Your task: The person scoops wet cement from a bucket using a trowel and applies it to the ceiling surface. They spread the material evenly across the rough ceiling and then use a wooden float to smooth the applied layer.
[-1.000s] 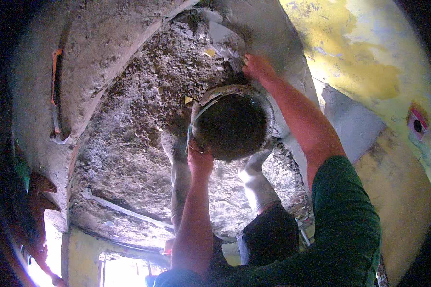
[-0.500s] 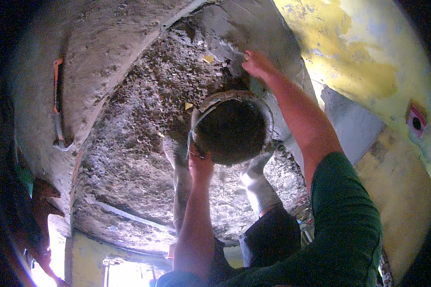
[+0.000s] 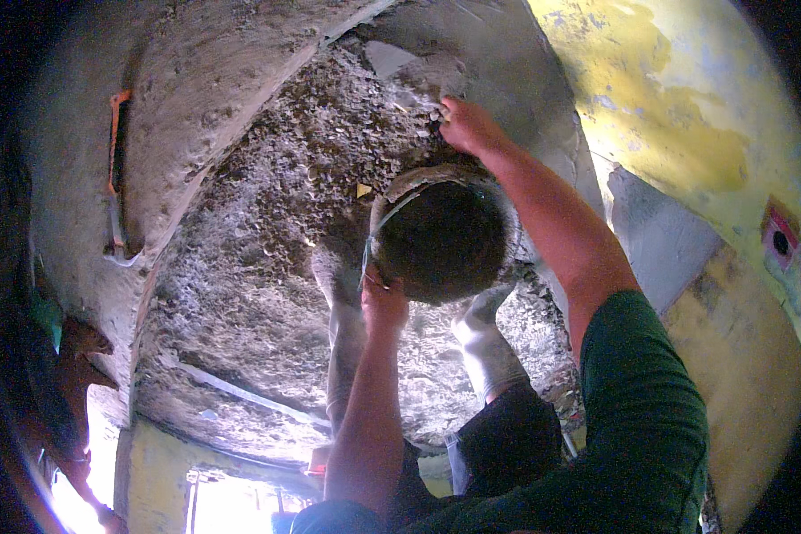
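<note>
My left hand (image 3: 384,303) is closed at the near left edge of a round, dark bucket (image 3: 440,240), by its thin handle. The bucket stands between my feet with its mouth toward me, and its inside is too dark to make out. Beyond its far rim, my right hand (image 3: 468,127) is closed low over the edge of the rubble (image 3: 294,133). Whatever its fingers may hold is hidden. A pale flat patch (image 3: 390,59) lies just past that hand, and a small yellow chip (image 3: 363,190) rests left of the bucket.
A claw-ended bar with an orange handle (image 3: 116,169) lies on the grey slab (image 3: 196,53) at left. At right, a grey board (image 3: 659,236) leans by the peeling yellow wall (image 3: 676,98). A pale strip (image 3: 240,392) crosses the near rubble. Part of another person (image 3: 80,427) shows at far left.
My right hand has drawn slightly left and nearer. The farther yellow chip no longer shows, and a pale flat patch now shows near there. My left hand stays at the bucket; the whole view has shifted slightly.
</note>
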{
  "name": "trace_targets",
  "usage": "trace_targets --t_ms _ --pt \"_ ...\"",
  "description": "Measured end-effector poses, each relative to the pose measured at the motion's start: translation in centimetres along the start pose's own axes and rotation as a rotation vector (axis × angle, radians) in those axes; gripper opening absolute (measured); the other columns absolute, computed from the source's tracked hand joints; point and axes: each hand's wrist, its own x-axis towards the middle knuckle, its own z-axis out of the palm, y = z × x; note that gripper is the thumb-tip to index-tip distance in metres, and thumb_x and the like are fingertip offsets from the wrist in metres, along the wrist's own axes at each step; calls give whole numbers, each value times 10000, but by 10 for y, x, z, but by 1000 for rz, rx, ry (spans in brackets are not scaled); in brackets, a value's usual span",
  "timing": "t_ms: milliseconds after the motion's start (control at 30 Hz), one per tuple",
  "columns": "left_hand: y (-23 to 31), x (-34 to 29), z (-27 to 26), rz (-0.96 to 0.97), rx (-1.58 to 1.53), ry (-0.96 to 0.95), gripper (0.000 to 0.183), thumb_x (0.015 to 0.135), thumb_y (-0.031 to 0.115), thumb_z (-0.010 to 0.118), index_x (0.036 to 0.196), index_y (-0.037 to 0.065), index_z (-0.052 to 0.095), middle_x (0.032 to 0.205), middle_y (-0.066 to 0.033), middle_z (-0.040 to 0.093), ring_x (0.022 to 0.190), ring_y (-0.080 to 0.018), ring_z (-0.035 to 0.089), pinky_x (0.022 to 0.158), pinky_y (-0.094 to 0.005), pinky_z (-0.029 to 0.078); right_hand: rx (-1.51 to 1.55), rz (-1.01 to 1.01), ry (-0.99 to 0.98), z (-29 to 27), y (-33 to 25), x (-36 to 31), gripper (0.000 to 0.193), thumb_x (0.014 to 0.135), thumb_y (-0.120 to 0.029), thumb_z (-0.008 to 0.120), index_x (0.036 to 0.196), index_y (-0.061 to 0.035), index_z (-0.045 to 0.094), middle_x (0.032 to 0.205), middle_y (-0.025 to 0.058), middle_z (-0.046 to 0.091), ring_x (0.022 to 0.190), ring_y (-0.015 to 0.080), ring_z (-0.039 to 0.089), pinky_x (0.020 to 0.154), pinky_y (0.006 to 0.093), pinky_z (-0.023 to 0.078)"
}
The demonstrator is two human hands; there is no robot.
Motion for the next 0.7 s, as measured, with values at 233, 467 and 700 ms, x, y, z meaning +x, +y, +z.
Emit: trace_targets --t_ms 233,467,700 --pt "1 -5 -2 160 101 2 659 794 84 647 1370 42 330 1294 -204 505 1188 -325 509 982 -404 411 -113 77 -48 -25 -22 16 419 771 -146 541 1186 -89 557 989 223 644 910 432 612 816 498 490" --pt "-10 -1 2 68 -208 -60 683 802 86 638 1397 62 303 1323 -167 488 1212 -289 490 1009 -383 388 -50 143 228 -29 69 47 406 753 -185 570 1138 -58 584 988 227 647 911 414 622 802 468 503" --pt "-1 -2 -3 190 -22 56 623 788 76 614 1353 74 350 1265 -178 517 1174 -338 503 975 -406 406 168 173 172 -27 98 18 481 756 -257 622 1184 -50 548 946 216 657 866 383 639 784 442 506"
